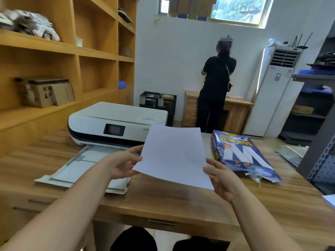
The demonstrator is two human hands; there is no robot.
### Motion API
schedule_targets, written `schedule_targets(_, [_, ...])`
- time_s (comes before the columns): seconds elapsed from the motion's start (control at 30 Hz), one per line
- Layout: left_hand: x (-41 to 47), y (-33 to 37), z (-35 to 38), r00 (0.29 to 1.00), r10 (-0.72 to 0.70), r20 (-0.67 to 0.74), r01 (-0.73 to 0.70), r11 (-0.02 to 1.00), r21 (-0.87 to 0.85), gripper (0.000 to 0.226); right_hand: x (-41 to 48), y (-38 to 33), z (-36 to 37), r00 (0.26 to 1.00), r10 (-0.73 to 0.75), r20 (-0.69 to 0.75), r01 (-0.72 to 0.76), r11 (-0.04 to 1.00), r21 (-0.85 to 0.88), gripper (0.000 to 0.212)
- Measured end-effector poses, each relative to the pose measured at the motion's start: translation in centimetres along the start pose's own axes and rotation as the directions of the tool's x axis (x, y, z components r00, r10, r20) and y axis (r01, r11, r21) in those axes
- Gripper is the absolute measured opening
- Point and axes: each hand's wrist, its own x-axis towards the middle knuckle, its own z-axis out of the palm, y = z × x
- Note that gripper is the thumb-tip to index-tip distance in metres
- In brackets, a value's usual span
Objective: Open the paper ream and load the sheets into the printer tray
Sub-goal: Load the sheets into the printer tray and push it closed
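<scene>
I hold white sheets of paper [174, 154] in the air above the desk, between both hands. My left hand [123, 163] pinches the left edge and my right hand [221, 180] grips the lower right corner. The white printer [116, 122] stands on the desk to the left, with its paper tray [76, 169] pulled out toward me; the tray's near right end is hidden behind my left hand. The blue paper ream [241, 156] lies on the desk to the right, its near end torn open.
The wooden desk [181, 200] has a drawer below its front edge. Wooden shelves [54, 51] line the left wall. A person in black [215, 87] stands at a cabinet at the back. Grey metal racking [322, 160] is close on the right.
</scene>
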Motion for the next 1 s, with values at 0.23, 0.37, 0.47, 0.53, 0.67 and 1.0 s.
schedule_targets(0.23, [-2.8, 0.3, -5.0, 0.995, -0.002, -0.099, 0.002, 1.0, -0.003, 0.043, 0.7, 3.0, 4.8, 0.998, 0.053, 0.034, -0.052, 0.998, -0.037, 0.04])
schedule_targets(0.37, [-4.9, 0.2, -8.0, 0.981, -0.024, -0.191, 0.027, 1.0, 0.015, 0.04, 0.8, 4.9, 7.7, 0.989, 0.116, 0.095, -0.106, 0.989, -0.108, 0.043])
schedule_targets(0.47, [-6.4, -0.3, -10.9, 0.966, -0.031, -0.255, 0.025, 0.999, -0.027, 0.042, 0.7, 6.3, 10.1, 0.979, 0.153, 0.138, -0.129, 0.978, -0.165, 0.042])
schedule_targets(0.53, [-7.4, -1.0, -12.9, 0.957, -0.052, -0.284, 0.026, 0.995, -0.095, 0.045, 0.8, 7.3, 11.4, 0.969, 0.193, 0.156, -0.162, 0.968, -0.19, 0.042])
schedule_targets(0.67, [-9.0, -2.4, -15.5, 0.939, -0.078, -0.335, 0.016, 0.983, -0.183, 0.04, 1.1, 9.1, 13.4, 0.943, 0.269, 0.198, -0.228, 0.951, -0.207, 0.042])
schedule_targets(1.0, [-10.6, -4.0, -19.2, 0.895, -0.114, -0.431, 0.021, 0.976, -0.215, 0.038, 1.5, 12.1, 15.6, 0.91, 0.327, 0.256, -0.275, 0.936, -0.219, 0.041])
